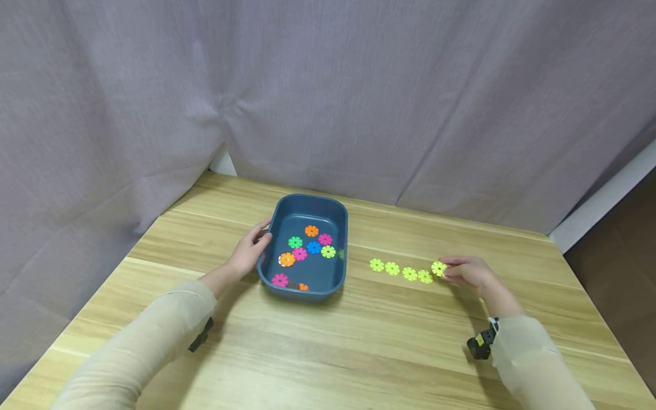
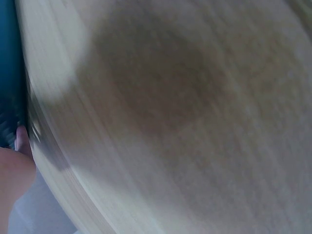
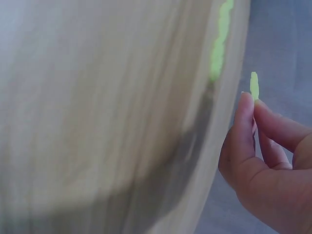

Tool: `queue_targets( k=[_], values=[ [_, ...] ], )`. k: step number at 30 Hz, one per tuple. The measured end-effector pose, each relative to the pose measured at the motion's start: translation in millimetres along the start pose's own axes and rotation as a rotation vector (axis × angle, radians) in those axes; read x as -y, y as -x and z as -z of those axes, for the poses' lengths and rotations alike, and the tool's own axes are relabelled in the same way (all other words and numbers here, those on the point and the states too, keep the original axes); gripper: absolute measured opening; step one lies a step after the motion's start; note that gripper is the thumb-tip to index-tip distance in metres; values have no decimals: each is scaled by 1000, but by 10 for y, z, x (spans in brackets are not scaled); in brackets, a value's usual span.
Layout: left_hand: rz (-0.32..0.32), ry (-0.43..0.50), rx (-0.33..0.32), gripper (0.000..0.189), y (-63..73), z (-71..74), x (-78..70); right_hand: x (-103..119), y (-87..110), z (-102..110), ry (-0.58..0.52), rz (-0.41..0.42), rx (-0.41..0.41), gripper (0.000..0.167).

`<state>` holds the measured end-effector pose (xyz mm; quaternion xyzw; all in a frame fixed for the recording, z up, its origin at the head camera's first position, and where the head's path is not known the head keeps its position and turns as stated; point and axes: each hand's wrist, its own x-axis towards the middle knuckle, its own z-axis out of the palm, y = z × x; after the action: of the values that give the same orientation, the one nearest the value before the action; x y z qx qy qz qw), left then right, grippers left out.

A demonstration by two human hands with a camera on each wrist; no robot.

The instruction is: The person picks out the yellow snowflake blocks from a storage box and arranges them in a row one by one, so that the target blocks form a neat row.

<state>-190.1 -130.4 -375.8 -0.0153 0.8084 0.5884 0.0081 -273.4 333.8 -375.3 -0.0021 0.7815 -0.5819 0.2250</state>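
My right hand (image 1: 470, 272) pinches a yellow snowflake disc (image 1: 438, 269) between thumb and fingertips, above the table. In the right wrist view that disc (image 3: 254, 86) stands edge-on between the fingertips. Left of it, a row of several matching yellow discs (image 1: 409, 274) lies on the wood. My left hand (image 1: 247, 250) rests against the left side of a dark blue bin (image 1: 342, 219), thumb and fingers extended at its rim. Inside the bin lie loose discs: orange (image 1: 311, 230), pink (image 1: 325, 239), green (image 1: 295, 242), blue (image 1: 314, 247) and one yellow (image 1: 328, 251).
The wooden table (image 1: 328, 353) carries everything and ends at a grey curtain (image 1: 348, 102) along the back and left. A dark panel (image 1: 620, 250) with a pale edge borders the right side. A small camera (image 1: 480, 344) hangs at the right wrist.
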Motion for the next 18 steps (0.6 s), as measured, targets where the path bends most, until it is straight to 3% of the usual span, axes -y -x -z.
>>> queue_targets(
  k=[7, 12, 18],
  values=[
    [-1, 15, 3, 50, 0, -1, 2, -103, -16, 41, 79, -39, -41, 51],
    [-3, 15, 3, 50, -55, 3, 81, -129, -16, 30, 169, -42, -74, 50],
    [-8, 5, 7, 50, 9, 8, -13, -150, -25, 1, 263, -35, -111, 47]
  ],
)
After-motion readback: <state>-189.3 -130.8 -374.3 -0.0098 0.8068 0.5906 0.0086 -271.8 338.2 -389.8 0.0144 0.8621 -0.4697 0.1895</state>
